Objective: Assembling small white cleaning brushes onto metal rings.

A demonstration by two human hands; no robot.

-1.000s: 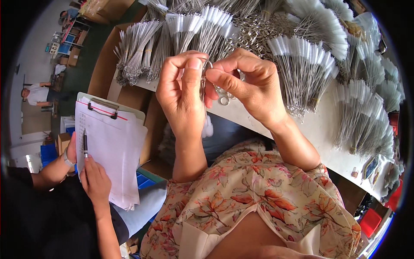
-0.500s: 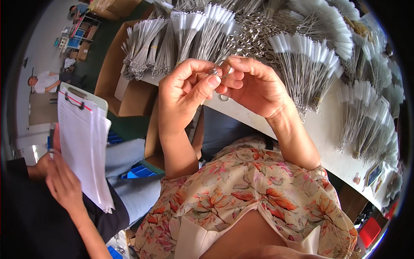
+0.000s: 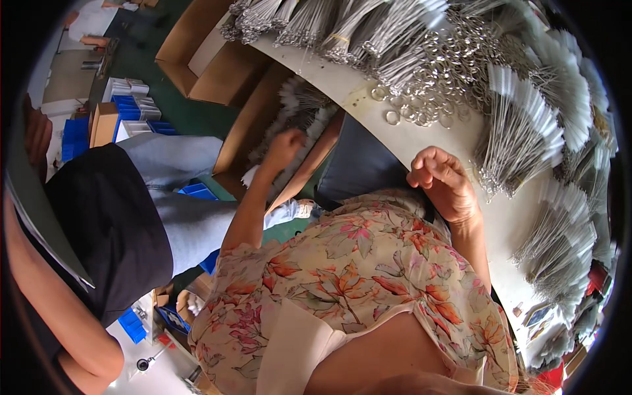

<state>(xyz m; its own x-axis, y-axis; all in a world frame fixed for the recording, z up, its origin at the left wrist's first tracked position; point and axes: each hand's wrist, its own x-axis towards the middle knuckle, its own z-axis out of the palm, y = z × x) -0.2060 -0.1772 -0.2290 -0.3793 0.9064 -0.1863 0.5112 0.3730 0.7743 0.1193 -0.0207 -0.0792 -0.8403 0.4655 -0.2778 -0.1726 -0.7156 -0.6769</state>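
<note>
Hanging over the open cardboard box (image 3: 245, 137), the left hand (image 3: 287, 146) sits close above the wire-stemmed brushes (image 3: 304, 99) inside it; its fingers look bent, but blur and angle hide the tips, so I cannot tell whether they grip anything. The right hand (image 3: 445, 185) rests its fingers half curled, nothing visible between them, just beside the edge of the white table (image 3: 363, 100). The box stands low against that edge — probably so that brushes pass between the two without a step. Loose metal rings (image 3: 419, 108) lie heaped near the table's front edge, likely for easy picking. Behind them, an elastic band (image 3: 340, 38) cinches a brush bundle (image 3: 361, 27), presumably to keep thin stems together — the fanned bundle (image 3: 520, 131) points its bristles away, leaving looped ends nearer the person.
</note>
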